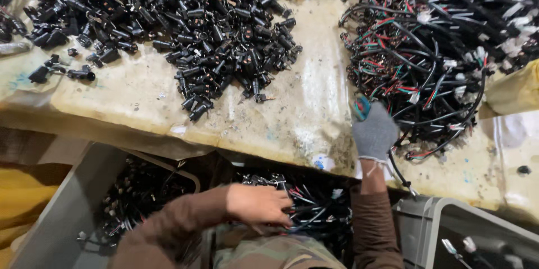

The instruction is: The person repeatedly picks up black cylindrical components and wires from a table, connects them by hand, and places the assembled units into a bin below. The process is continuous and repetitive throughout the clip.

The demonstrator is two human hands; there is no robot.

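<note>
The worktop carries a wide heap of black connectors on the left and a tangle of wire harnesses on the right.

The gloved right hand lies at the tangle's near edge; its fingers seem closed on a black lead, though the glove hides the grip. That lead runs roughly away from the person, from the tangle down over the worktop's edge towards a grey bin.

Pulling could drag snarled neighbours off the worktop.

The bare left hand, fingers curled together, rests on finished harnesses below the edge; whether it pinches one cannot be told.
</note>
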